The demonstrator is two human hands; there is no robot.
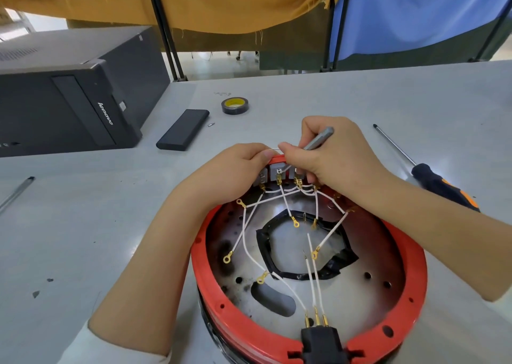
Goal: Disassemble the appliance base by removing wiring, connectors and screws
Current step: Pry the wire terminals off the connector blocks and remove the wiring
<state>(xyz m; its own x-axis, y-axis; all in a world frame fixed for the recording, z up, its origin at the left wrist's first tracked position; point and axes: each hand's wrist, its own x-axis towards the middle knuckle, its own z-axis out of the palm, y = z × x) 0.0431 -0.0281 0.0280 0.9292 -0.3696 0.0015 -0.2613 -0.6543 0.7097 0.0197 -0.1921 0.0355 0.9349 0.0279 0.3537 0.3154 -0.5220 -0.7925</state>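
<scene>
Single head-worn wide-angle view, looking forward and down, close above the table (360,100), hands (232,175) near frame centre, curtains and floor at the far top edge

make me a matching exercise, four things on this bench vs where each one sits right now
Things:
1. tape roll
2. orange-handled screwdriver
3. computer tower
4. black power socket

Places:
A. in the near rim of the red base
B. lying on the far left of the table
C. on the table to the right of the right hand
D. on the table beyond both hands

Pairs: 1-D, 2-C, 3-B, 4-A
</scene>
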